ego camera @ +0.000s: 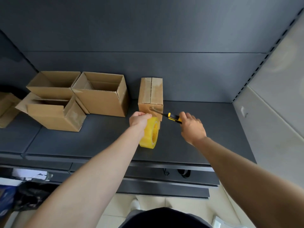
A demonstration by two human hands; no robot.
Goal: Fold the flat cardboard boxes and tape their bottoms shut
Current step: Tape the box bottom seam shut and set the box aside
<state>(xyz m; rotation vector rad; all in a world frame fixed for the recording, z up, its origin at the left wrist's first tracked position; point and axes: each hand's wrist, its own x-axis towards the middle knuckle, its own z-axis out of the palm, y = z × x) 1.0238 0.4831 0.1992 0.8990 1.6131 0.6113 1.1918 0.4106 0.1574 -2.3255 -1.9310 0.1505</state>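
The box being taped stands bottom-up just beyond the left fingers, with clear tape over its flap seam and down its near face to the yellow tape roll. The left hand has its fingers curled round the top of the roll, held close against that face. The right hand grips a yellow-and-black knife, its blade reaching from the right fingers to the tape just beside the left knuckles. A slip could nick those knuckles. Slack tape might tear raggedly, or the blade might score the cardboard. Neither hand pins the box, so it may slide away. Well off to the left of the left fingers, three open boxes sit on the dark shelf.
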